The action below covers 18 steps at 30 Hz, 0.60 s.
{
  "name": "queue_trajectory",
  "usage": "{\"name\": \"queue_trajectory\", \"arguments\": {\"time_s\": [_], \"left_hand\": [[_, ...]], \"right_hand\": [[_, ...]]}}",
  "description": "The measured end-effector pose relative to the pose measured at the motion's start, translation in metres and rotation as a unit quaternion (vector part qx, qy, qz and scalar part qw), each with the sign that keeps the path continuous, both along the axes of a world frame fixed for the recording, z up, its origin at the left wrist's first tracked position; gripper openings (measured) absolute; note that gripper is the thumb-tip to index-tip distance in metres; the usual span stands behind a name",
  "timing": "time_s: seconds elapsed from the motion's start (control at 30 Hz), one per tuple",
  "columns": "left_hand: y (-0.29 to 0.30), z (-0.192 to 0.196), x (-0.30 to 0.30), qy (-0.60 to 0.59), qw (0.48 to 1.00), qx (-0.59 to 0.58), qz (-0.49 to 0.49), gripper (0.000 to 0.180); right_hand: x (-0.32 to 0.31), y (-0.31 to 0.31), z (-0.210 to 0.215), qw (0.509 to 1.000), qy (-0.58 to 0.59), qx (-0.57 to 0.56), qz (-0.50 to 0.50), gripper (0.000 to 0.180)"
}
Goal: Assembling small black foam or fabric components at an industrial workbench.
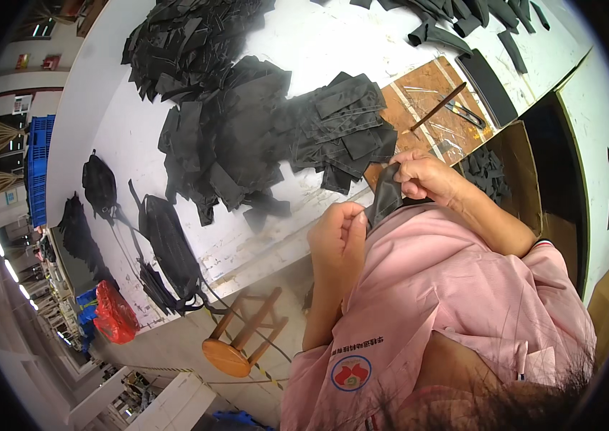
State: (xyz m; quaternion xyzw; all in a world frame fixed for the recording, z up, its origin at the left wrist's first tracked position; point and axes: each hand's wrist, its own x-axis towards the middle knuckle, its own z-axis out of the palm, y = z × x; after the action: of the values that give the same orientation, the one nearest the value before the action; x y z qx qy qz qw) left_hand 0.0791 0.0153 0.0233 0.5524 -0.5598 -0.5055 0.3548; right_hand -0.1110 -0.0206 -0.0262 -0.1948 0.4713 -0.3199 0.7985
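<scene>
Both my hands hold one black fabric strip (pixel 385 195) close to my chest, at the near edge of the white table (pixel 319 43). My left hand (pixel 339 237) pinches its lower end with fingers closed. My right hand (pixel 425 177) grips its upper end between thumb and fingers. Just beyond my hands lies a heap of similar black fabric pieces (pixel 340 126), with larger heaps (pixel 229 136) further left. I wear a pink top.
A brown board (pixel 426 118) with a thin stick (pixel 439 106) and a dark tool (pixel 468 113) lies right of the piles. A cardboard box (pixel 516 169) of black pieces stands at right. Black bags (pixel 168 248), a wooden stool (pixel 240 337) and a red bag (pixel 114 314) are at left.
</scene>
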Motion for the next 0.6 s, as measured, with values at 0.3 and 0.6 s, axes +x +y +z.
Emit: {"name": "queue_trajectory", "arguments": {"time_s": [0.3, 0.6], "left_hand": [[-0.001, 0.0, -0.007, 0.136, 0.985, 0.029, 0.101, 0.004], [-0.002, -0.005, -0.024, 0.071, 0.985, -0.088, 0.129, 0.005]], "right_hand": [[0.009, 0.001, 0.013, 0.985, 0.127, -0.097, 0.059, 0.013], [0.024, 0.015, 0.051, 0.715, 0.373, -0.583, -0.1, 0.048]]}}
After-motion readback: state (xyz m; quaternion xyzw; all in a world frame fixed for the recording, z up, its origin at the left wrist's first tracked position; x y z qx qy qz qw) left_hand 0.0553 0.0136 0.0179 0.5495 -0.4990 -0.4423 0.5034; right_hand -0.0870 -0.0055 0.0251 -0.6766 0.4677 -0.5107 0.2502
